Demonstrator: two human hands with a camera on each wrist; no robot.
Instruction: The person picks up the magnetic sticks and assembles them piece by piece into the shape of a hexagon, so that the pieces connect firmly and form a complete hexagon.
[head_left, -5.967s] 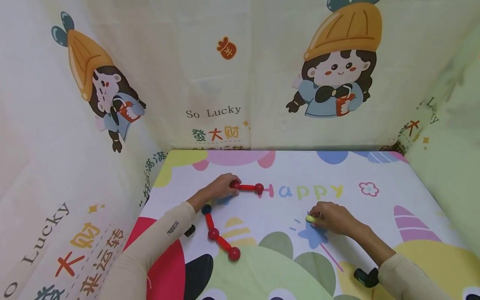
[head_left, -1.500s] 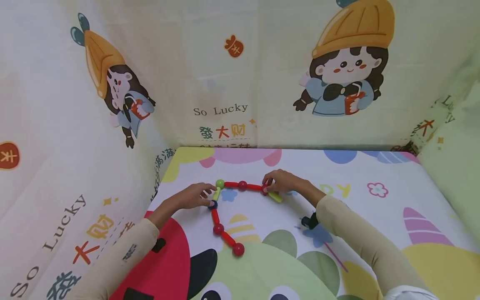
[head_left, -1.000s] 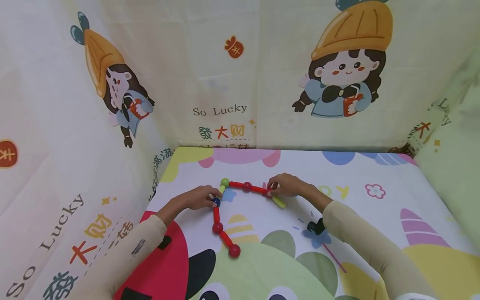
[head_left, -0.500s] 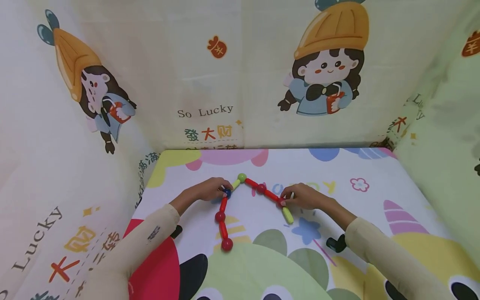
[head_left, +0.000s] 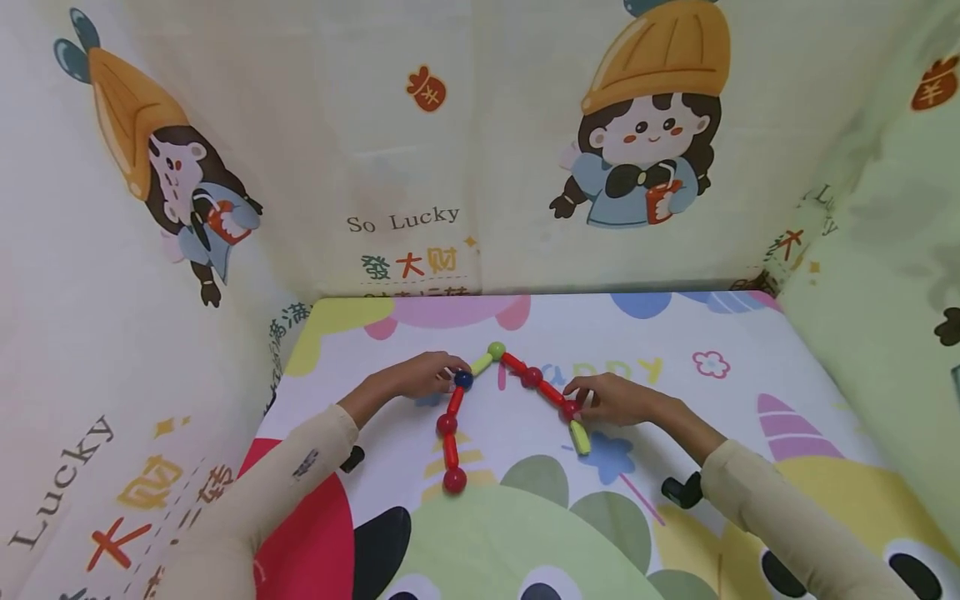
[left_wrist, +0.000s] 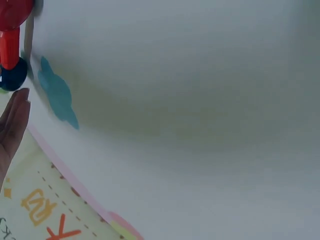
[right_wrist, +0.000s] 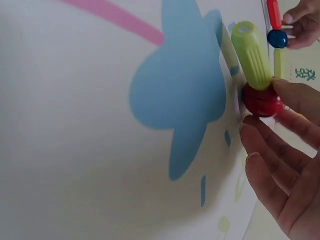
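Magnetic-looking rods and balls form one bent chain on the table. Its peak is a light green ball, joined by a yellow-green rod to a dark blue ball. My left hand pinches that blue ball at its fingertips. Below it run red rods and two red balls, ending in a red ball near me. The right branch has red rods, a middle red ball and an outer red ball. Thumb and fingers of my right hand pinch this outer ball, from which a yellow-green rod sticks out with its end free.
The table cover carries printed cartoons and coloured letters. Its far edge meets a patterned cloth wall, and similar cloth rises at both sides. A black wrist device sits by the right sleeve.
Earlier, the yellow-green rod was loose in my right hand and the red pieces lay in separate lines. Over the last second the joined chain has swung into a peak, its right branch drawn towards me.
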